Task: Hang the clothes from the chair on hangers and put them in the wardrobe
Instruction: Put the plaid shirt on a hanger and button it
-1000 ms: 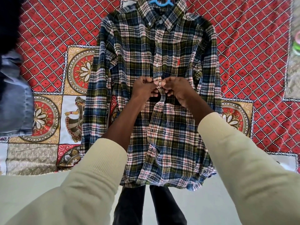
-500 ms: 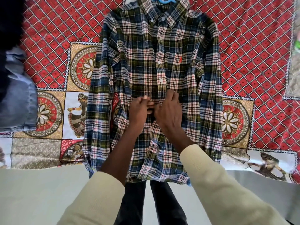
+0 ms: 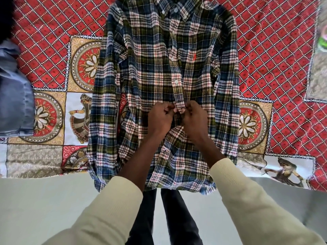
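A plaid shirt [image 3: 155, 64] in blue, green, white and red lies flat, front up, on a patterned bed cover. Its upper buttons are fastened down the placket. My left hand [image 3: 161, 118] and my right hand [image 3: 193, 119] meet at the placket below the middle of the shirt. Each pinches one edge of the shirt front between its fingers. Below my hands the shirt front gapes open. The collar reaches the top edge of the view, and no hanger shows there now.
The red and gold bed cover [image 3: 276, 55] spreads under the shirt, and its front edge hangs over the bed. A blue denim garment [image 3: 15, 101] lies at the left. Pale floor [image 3: 35, 206] and dark trouser legs [image 3: 178, 218] show below.
My hands moved down the placket from a higher button to a lower spot and pinched the edges again. The view shifted and the blue hanger hook left the top of the frame.
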